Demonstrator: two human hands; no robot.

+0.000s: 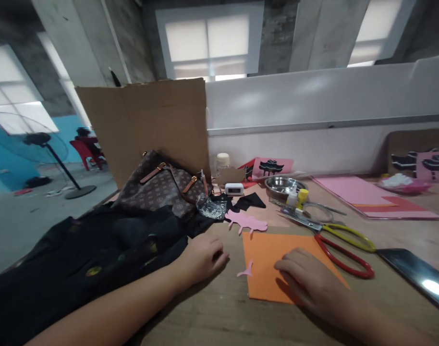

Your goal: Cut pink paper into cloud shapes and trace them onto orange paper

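Note:
An orange sheet of paper (266,250) lies flat on the table. My right hand (306,278) rests over its right part, fingers bent and pressed together; whether anything is under them is hidden. My left hand (203,257) lies on the table left of the sheet, fingers curled, with nothing visible in it. A small pink paper scrap (246,270) sits at the sheet's left edge. Just above the sheet is a larger pink cut-out (246,222). Red-handled scissors (344,254) and a yellow-handled pair (352,236) lie at the sheet's upper right.
A brown patterned bag (158,187) and black cloth (107,245) cover the left side. Behind stand a metal bowl (284,185), a yellow-capped bottle (302,198) and a white timer (234,189). Pink sheets (349,190) and a phone (414,274) lie right. Cardboard (151,125) stands behind the bag.

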